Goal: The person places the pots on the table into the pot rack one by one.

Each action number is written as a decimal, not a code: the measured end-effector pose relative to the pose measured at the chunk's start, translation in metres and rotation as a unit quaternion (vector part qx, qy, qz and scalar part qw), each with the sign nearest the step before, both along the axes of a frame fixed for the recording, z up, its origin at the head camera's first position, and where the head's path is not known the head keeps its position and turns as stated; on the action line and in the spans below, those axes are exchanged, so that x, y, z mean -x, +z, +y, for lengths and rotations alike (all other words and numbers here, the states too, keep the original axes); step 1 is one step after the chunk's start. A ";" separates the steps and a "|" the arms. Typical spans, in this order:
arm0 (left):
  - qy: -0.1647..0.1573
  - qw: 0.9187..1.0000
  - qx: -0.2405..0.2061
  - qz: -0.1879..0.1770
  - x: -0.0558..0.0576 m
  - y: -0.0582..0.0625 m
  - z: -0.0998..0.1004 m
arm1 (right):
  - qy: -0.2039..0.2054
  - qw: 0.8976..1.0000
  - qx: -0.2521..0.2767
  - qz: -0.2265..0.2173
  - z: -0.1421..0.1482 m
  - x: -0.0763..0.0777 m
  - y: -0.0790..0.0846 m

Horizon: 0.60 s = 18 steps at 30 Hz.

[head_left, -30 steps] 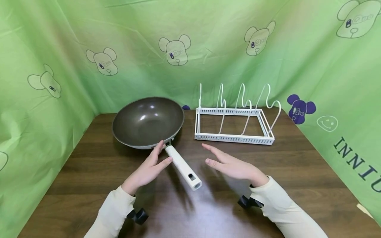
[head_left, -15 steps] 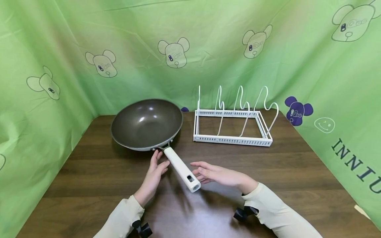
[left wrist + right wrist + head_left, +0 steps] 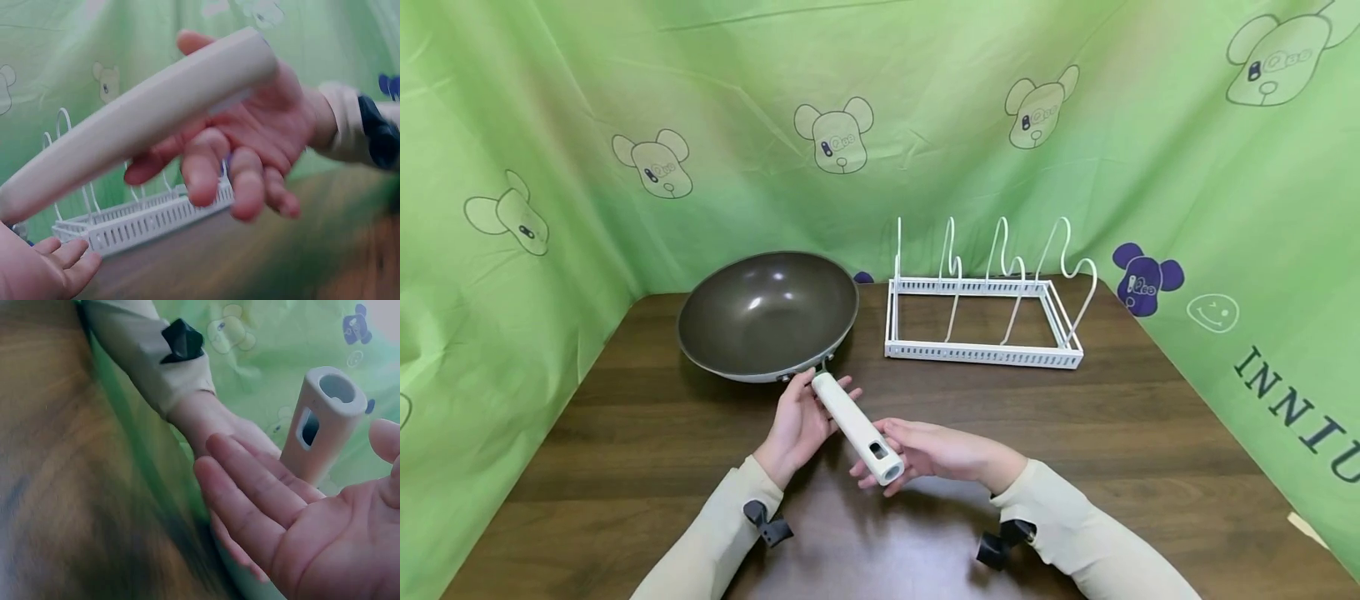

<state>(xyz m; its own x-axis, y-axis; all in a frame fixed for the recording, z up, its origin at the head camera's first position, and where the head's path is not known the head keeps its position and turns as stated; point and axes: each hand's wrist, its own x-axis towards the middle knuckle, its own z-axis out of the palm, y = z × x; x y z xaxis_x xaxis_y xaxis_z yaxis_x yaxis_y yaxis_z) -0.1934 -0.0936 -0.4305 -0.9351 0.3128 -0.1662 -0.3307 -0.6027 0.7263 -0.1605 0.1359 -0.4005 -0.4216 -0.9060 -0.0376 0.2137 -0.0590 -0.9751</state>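
A deep dark-coated wok (image 3: 767,317) with a white handle (image 3: 852,423) sits on the left of the table, the handle slanting towards me. Beneath the handle's root lies my left hand (image 3: 797,429), palm turned up, its fingers reaching out past the far side. My right hand (image 3: 936,454) is at the handle's free end, fingers spread loosely under it. In the left wrist view the handle (image 3: 144,112) crosses over the right hand (image 3: 262,134). The right wrist view has the right hand's fingers (image 3: 250,487) extended below the hollow handle end (image 3: 325,419). Neither hand curls round the handle.
A white pan rack (image 3: 985,353) with several upright wire dividers stands at the back right of the brown wooden table (image 3: 1112,433). Green printed cloth (image 3: 737,200) hangs behind and along both sides.
Both hands have come in to the handle and slid underneath it, the left turning palm up and the right moving left and down. The wok and rack have stayed put.
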 end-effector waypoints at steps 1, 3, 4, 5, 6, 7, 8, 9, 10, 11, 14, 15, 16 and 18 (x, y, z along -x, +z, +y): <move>-0.003 1.000 -0.017 -0.009 0.002 0.001 0.002 | 0.005 1.000 0.007 -0.014 -0.001 0.001 -0.001; -0.004 0.998 -0.051 -0.029 0.007 0.003 0.005 | 0.017 0.999 0.021 -0.041 -0.003 0.002 -0.003; -0.003 0.997 -0.063 -0.036 0.008 0.004 0.006 | 0.024 0.998 0.027 -0.053 -0.005 0.002 -0.003; -0.001 0.996 -0.074 -0.043 0.010 0.004 0.008 | 0.031 0.997 0.033 -0.067 -0.006 0.003 -0.004; 0.001 0.995 -0.082 -0.049 0.012 0.004 0.009 | 0.037 0.995 0.039 -0.081 -0.008 0.003 -0.004; 0.003 0.995 -0.090 -0.054 0.013 0.004 0.011 | 0.042 0.994 0.046 -0.095 -0.010 0.003 -0.005; 0.005 0.994 -0.097 -0.056 0.015 0.004 0.012 | 0.047 0.992 0.053 -0.106 -0.012 0.004 -0.005; 0.006 0.993 -0.105 -0.058 0.016 0.003 0.014 | 0.050 0.990 0.062 -0.118 -0.013 0.004 -0.005; 0.007 0.991 -0.116 -0.059 0.016 0.003 0.015 | 0.052 0.988 0.067 -0.131 -0.015 0.005 -0.006; 0.008 0.990 -0.129 -0.061 0.017 0.003 0.016 | 0.053 0.985 0.072 -0.146 -0.017 0.005 -0.006; 0.020 0.984 -0.163 -0.066 0.018 0.004 0.019 | 0.049 0.979 0.083 -0.177 -0.022 0.005 -0.006; 0.024 0.982 -0.173 -0.068 0.019 0.004 0.020 | 0.046 0.978 0.086 -0.186 -0.024 0.005 -0.005; 0.030 0.980 -0.184 -0.071 0.019 0.005 0.020 | 0.042 0.976 0.086 -0.194 -0.025 0.005 -0.005; 0.038 0.976 -0.201 -0.079 0.019 0.005 0.021 | 0.032 0.974 0.087 -0.206 -0.028 0.005 -0.005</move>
<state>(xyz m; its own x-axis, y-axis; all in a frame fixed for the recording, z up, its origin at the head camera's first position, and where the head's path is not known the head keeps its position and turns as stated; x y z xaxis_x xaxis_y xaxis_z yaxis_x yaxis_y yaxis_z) -0.2120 -0.0727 -0.4252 -0.9309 0.3136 -0.1875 -0.3627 -0.8554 0.3699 -0.1651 0.1080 -0.4059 -0.3453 -0.9378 -0.0356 0.5943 -0.1891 -0.7817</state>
